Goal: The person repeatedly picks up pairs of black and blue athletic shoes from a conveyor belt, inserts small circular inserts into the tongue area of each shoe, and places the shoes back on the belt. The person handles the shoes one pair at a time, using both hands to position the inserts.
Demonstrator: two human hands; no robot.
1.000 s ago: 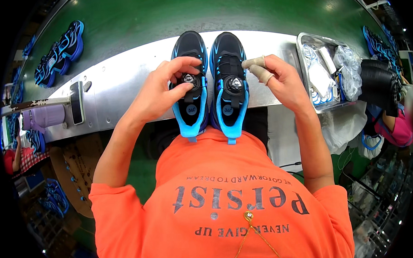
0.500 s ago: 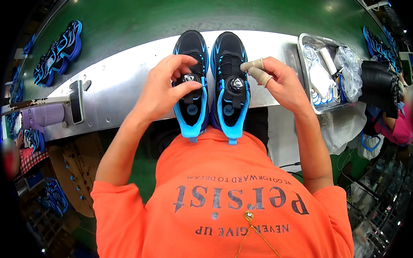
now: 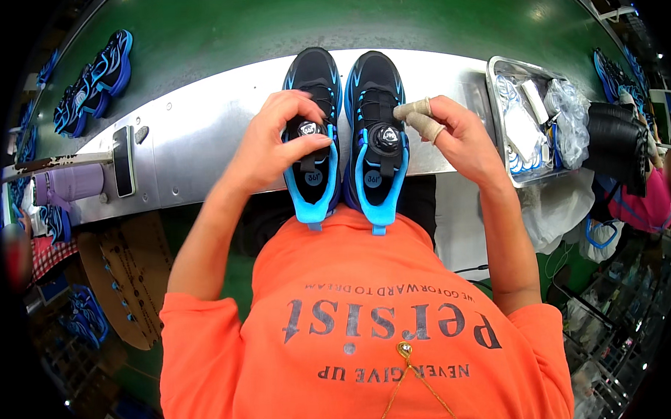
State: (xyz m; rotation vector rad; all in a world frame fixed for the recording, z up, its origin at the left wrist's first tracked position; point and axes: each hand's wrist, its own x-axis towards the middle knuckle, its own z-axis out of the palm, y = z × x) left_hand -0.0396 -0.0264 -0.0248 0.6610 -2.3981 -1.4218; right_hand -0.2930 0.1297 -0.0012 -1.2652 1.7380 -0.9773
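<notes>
At the frame's upper centre, our left hand (image 3: 272,141) grips the dial (image 3: 308,129) on the left shoe (image 3: 312,68); our right hand (image 3: 462,137) bends at the right shoe (image 3: 371,74), grip unclear.

A shoe-factory workshop is showing here: a pair of black-and-blue shoes (image 3: 375,69) is resting on a metal surface (image 3: 200,144), matching shoes (image 3: 95,86) are lying along a green surface (image 3: 270,27), and co-workers (image 3: 648,201) are sitting or standing on both sides.
</notes>
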